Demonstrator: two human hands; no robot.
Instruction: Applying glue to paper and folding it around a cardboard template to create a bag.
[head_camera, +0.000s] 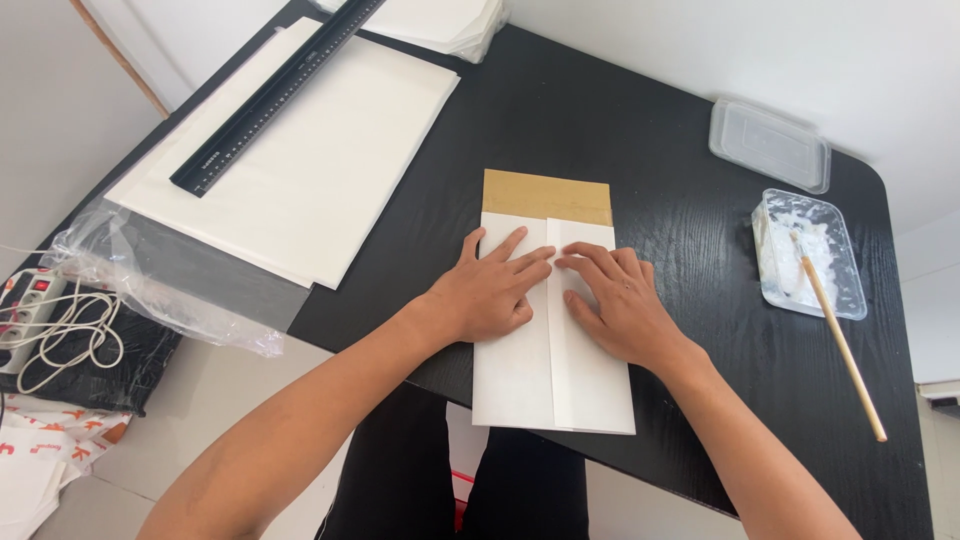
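Both hands (560, 295) press flat on folded paper (552, 370).

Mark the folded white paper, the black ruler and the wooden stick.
folded white paper (520, 385), head view, bare lower left panel.
black ruler (262, 105), head view, middle of its length.
wooden stick (845, 350), head view, mid-shaft over the table.

Black wood-grain table (640, 130) with rounded corner, set against a plain white wall (800, 50) at twelve o'clock. Pale floor (230, 400) at seven o'clock. Even, soft daylight throughout; faint sheen on the tabletop.
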